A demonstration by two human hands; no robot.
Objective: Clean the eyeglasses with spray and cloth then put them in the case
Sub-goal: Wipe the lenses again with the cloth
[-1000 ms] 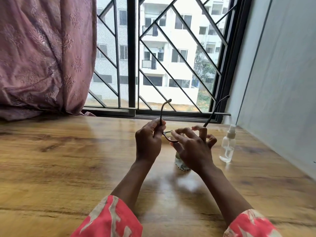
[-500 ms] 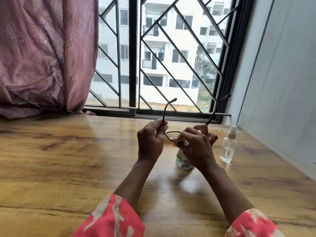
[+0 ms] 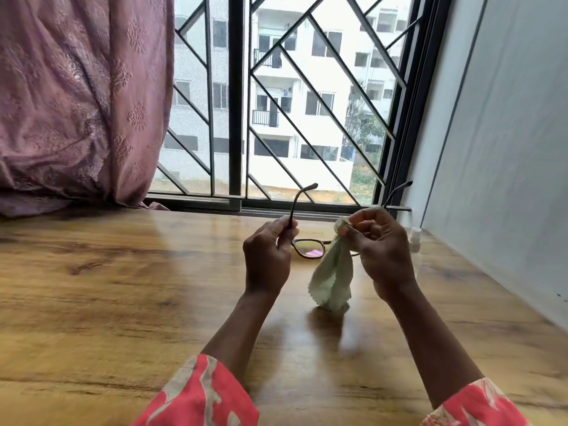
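Held above the glossy wooden table [image 3: 129,302]: dark thin-framed eyeglasses [image 3: 309,249], temple pinched in left hand [image 3: 267,256]. Pale green scalloped cloth [image 3: 333,278] clamped in right hand's [image 3: 379,250] curled fingers, hanging to the tabletop. Clear spray bottle [image 3: 415,239] beside grey wall. Broad bare wood leftward.

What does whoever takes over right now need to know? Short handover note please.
Left hand: fingers pinch the eyeglasses by one temple arm, frame held above the wooden table, temples open and pointing up.
Right hand: fingers grip the pale green cloth, bunched at the top and hanging down over the lens on that side.
Spray bottle: upright on the table behind the right hand, mostly hidden.
Case: not in view.
Done: cloth wiping looks under way; whether spray was applied cannot be told.
Left: finish wiping both lenses, fold the temples, find the case and put the glasses in.
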